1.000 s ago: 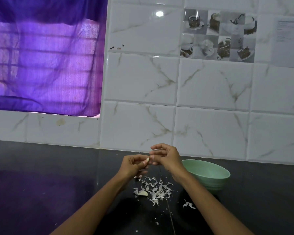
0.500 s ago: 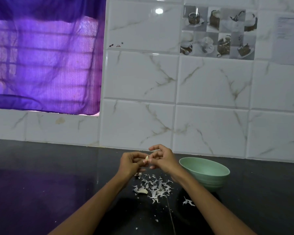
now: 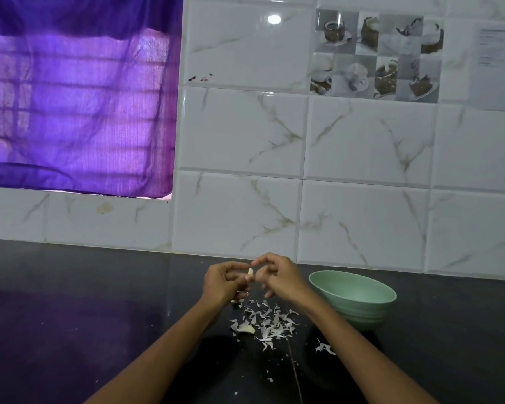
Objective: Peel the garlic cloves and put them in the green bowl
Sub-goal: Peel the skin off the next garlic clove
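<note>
Between the fingertips of both hands, left hand (image 3: 220, 282) and right hand (image 3: 277, 277) pinch a garlic clove (image 3: 250, 272); peels (image 3: 270, 323) lie below, one clove (image 3: 245, 329) waits unpeeled.

You see glossy marbled wall tiles (image 3: 239, 132), a dark polished counter (image 3: 70, 316), a sheer purple curtain (image 3: 76, 97), a smooth matt bowl (image 3: 359, 304), and papery garlic skins (image 3: 268, 325).
</note>
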